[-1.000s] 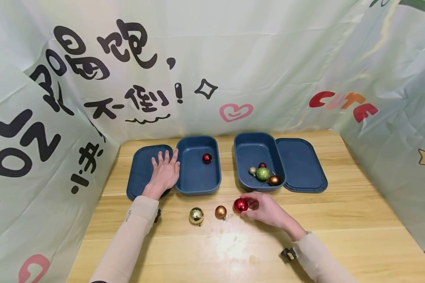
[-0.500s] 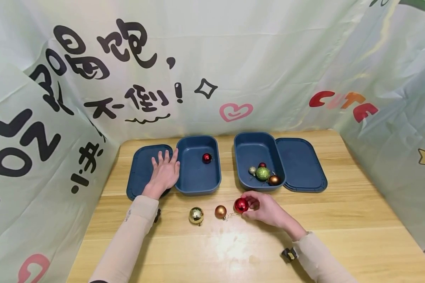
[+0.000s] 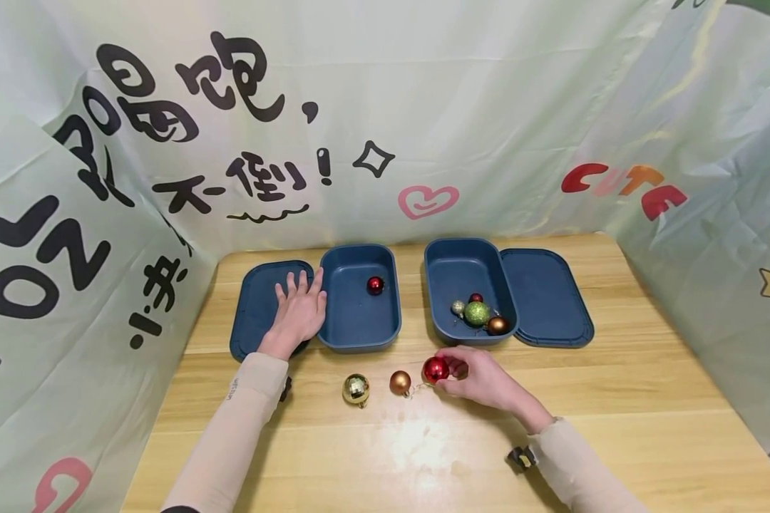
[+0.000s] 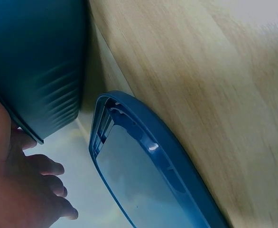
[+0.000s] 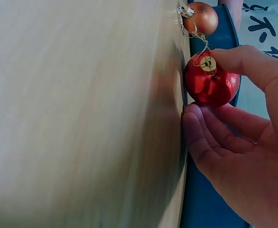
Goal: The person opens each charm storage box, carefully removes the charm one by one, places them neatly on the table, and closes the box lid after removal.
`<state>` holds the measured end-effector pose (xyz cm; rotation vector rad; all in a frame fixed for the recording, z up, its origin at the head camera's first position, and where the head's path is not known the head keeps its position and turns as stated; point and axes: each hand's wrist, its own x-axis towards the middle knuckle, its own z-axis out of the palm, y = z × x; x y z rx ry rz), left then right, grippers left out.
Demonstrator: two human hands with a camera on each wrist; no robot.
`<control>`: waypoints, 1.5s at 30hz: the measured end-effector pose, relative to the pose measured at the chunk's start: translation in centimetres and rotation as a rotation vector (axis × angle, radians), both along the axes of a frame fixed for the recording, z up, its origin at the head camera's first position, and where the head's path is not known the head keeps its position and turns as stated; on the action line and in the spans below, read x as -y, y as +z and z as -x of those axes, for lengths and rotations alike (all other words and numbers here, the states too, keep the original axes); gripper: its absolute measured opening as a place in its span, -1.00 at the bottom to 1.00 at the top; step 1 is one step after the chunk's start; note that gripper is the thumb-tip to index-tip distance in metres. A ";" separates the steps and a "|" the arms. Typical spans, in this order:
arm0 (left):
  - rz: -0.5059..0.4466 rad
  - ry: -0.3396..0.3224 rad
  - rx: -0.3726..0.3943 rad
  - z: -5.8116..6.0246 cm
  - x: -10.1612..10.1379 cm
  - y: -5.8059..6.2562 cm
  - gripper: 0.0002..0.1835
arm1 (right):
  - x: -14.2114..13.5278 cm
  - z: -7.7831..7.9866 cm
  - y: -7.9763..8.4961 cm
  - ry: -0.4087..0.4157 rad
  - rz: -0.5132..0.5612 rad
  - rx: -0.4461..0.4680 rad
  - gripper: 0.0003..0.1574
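My right hand (image 3: 478, 376) pinches a shiny red Christmas bauble (image 3: 435, 370) between thumb and fingers, low over the table in front of the right box. Its gold cap and cord loop show in the right wrist view, where the thumb (image 5: 243, 61) lies on one side. A copper bauble (image 3: 400, 382) and a gold faceted bauble (image 3: 356, 389) lie to the left of it. My left hand (image 3: 298, 315) is spread, fingers straight, over the left lid (image 3: 252, 313) at the near-left rim of the left blue box (image 3: 359, 347). That box contains a small red bauble (image 3: 375, 285).
The right blue box (image 3: 431, 285) holds several baubles, among them a green glitter one (image 3: 477, 313) and a copper one (image 3: 497, 325). Beside it lies another blue lid (image 3: 548, 296). A printed cloth (image 3: 488, 107) hangs behind and around the wooden table (image 3: 648, 399).
Both hands stay nearly where they were. The red bauble shifts only very slightly in my right hand's grip; the other baubles and boxes have not moved.
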<state>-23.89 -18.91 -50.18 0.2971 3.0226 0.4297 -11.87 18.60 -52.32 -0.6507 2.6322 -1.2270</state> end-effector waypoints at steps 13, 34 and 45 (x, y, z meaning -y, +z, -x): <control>-0.003 0.005 0.002 0.0 0.0 0.0 -0.34 | -0.4 0.0 -0.3 0.021 0.024 -0.001 -0.41; -0.003 0.004 0.007 0.0 -0.1 -0.1 -0.34 | -0.5 0.1 -0.2 0.033 0.000 -0.006 -0.34; -0.007 0.002 0.010 0.0 -0.1 -0.1 -0.34 | -0.4 -0.1 0.0 0.050 0.010 -0.008 -0.33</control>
